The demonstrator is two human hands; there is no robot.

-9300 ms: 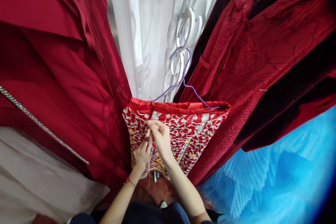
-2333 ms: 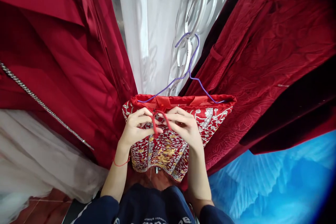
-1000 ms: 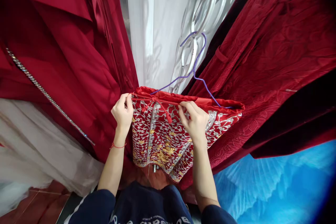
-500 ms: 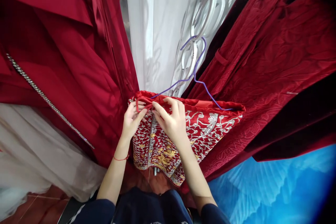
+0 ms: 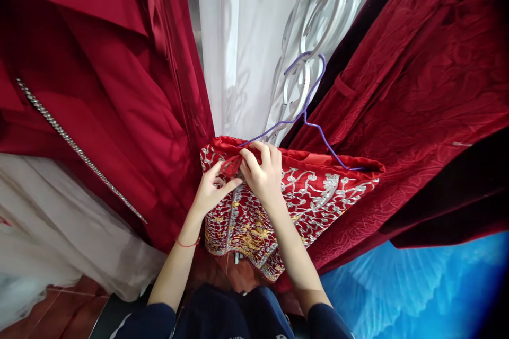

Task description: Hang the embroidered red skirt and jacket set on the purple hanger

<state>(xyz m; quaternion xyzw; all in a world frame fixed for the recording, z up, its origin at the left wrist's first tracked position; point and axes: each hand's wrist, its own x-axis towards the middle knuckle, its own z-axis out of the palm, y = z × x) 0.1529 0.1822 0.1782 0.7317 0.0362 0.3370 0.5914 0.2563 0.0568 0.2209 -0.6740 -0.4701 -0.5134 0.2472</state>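
Both hands at waistband's left end | my left hand [image 5: 212, 190] and right hand [image 5: 260, 172] pinch red cord [image 5: 231, 165] | embroidered skirt [image 5: 302, 196] runs rightward along purple hanger [image 5: 318, 132]

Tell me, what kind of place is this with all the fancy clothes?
Probably a dress or costume shop. An embroidered red skirt hangs on a purple wire hanger, crowded between red gowns, a velvet robe and a blue tulle dress.
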